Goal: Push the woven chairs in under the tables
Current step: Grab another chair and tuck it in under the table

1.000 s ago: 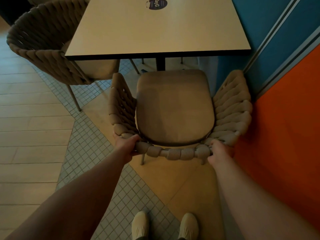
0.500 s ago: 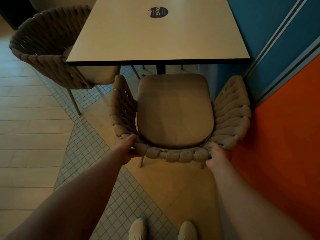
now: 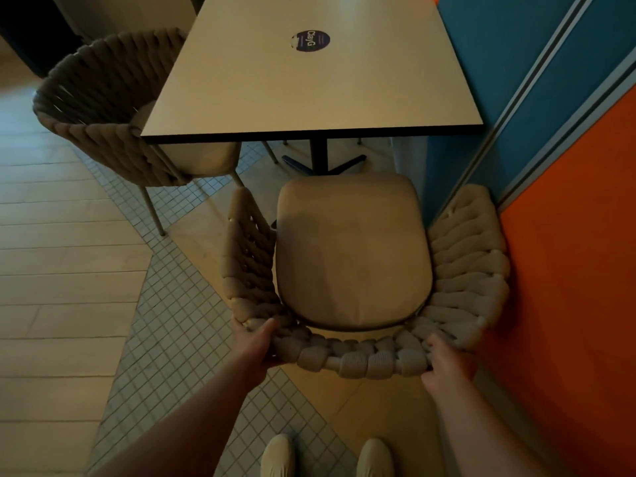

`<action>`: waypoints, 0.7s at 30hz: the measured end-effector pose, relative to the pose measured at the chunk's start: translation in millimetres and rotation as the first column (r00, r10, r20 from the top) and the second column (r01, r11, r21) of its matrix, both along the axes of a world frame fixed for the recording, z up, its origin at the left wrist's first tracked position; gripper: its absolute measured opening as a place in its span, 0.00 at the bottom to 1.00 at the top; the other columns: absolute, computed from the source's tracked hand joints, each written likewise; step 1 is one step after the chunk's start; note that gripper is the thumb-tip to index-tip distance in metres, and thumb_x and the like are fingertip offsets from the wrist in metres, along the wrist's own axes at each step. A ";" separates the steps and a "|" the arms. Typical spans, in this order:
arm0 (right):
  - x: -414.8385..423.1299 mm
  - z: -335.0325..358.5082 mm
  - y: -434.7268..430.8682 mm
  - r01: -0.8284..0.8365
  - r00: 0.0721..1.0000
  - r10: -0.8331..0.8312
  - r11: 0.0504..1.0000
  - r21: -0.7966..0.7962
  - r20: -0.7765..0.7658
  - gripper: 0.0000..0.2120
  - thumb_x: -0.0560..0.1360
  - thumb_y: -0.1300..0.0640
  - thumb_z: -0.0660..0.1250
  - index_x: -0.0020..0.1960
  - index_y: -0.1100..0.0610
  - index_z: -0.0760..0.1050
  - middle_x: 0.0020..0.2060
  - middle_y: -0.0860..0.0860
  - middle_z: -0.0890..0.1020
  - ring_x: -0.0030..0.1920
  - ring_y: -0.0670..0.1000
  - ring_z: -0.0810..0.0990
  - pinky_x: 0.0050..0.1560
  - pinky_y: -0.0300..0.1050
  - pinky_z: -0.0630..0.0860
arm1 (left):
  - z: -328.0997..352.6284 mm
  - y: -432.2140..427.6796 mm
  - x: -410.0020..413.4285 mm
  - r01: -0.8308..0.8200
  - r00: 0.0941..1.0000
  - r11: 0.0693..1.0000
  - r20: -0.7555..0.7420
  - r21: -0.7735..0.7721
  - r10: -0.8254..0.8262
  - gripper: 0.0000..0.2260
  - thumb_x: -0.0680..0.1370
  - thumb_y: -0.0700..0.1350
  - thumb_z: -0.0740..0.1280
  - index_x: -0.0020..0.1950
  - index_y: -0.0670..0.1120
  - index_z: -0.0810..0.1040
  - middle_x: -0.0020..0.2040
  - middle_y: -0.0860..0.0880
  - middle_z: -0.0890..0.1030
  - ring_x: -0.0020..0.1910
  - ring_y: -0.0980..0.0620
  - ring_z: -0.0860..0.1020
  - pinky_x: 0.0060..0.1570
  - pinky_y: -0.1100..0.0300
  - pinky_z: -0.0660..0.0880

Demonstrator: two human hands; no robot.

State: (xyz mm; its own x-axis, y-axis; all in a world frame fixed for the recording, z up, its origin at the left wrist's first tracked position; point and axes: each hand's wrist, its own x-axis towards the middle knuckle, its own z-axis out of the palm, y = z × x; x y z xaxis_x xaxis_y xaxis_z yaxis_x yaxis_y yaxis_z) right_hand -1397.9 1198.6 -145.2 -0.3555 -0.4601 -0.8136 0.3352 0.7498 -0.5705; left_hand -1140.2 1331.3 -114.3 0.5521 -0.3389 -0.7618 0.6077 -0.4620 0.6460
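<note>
Gripping the rope-woven back rim of the near chair [image 3: 354,256], the left hand [image 3: 256,342] and the right hand [image 3: 447,364] are each curled shut around it, one at either corner. The chair faces the desk [image 3: 309,84], its cushion front just short of the desk's edge, its right arm close to the orange wall [image 3: 571,270]. A second chair [image 3: 113,108] sits partly tucked under the desk's left side.
</note>
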 end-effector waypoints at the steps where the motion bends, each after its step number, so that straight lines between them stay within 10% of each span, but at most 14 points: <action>1: -1.4 -1.3 3.6 0.008 1.000 -0.008 1.000 -0.006 0.006 0.26 0.70 0.72 0.68 0.66 0.59 0.72 0.57 0.55 0.79 0.53 0.57 0.80 0.55 0.65 0.78 | -0.3 3.0 -1.1 0.002 1.000 1.000 0.002 0.000 -0.002 0.30 0.77 0.38 0.71 0.72 0.59 0.62 0.60 0.42 0.78 0.52 0.37 0.82 0.41 0.36 0.82; 10: 5.8 -3.6 -6.5 0.006 1.000 -0.005 0.998 -0.063 0.023 0.24 0.69 0.72 0.67 0.65 0.61 0.74 0.56 0.55 0.81 0.49 0.55 0.81 0.39 0.49 0.80 | -4.6 -8.4 7.0 -0.007 0.999 1.000 0.052 0.015 0.007 0.31 0.75 0.37 0.72 0.72 0.56 0.65 0.63 0.39 0.77 0.53 0.36 0.81 0.40 0.34 0.82; 21: 23.3 -23.6 -52.5 -0.055 0.997 0.058 0.996 -0.070 0.042 0.27 0.65 0.68 0.69 0.64 0.57 0.71 0.55 0.57 0.81 0.47 0.60 0.83 0.43 0.63 0.82 | -5.7 -43.6 26.4 -0.009 0.997 1.000 0.079 0.010 0.009 0.31 0.74 0.34 0.70 0.71 0.53 0.62 0.61 0.39 0.74 0.47 0.38 0.81 0.39 0.36 0.82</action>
